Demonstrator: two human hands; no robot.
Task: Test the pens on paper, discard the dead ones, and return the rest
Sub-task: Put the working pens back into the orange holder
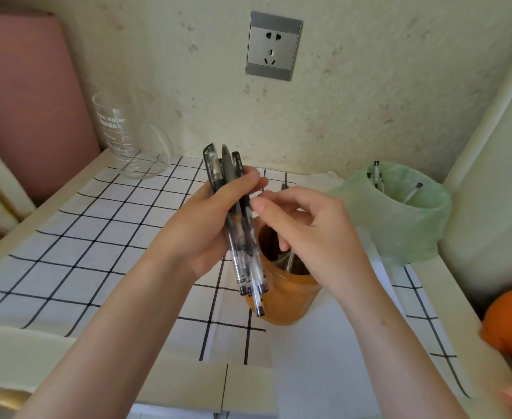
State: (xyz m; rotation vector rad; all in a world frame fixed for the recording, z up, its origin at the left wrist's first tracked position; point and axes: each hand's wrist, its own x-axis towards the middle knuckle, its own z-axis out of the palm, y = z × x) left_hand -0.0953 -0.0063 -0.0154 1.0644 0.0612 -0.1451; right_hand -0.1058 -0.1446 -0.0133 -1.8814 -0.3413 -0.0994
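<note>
The desk (67,237) has a checked cloth on it. Mid frame, the left hand (200,228) grips a bunch of pens (248,267) by the brown cup (281,303), and the right hand (312,234) curls over the cup; I cannot tell if it holds a pen. I would pull one pen out slowly, keep the rest tight, and try it on the white paper (324,358) at the lower right first.

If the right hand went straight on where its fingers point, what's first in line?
Probably the pens gripped by the left hand: the right hand points left at them, thumb nearly touching. Depth is unclear from one view; the orange holder sits below that line.
</note>
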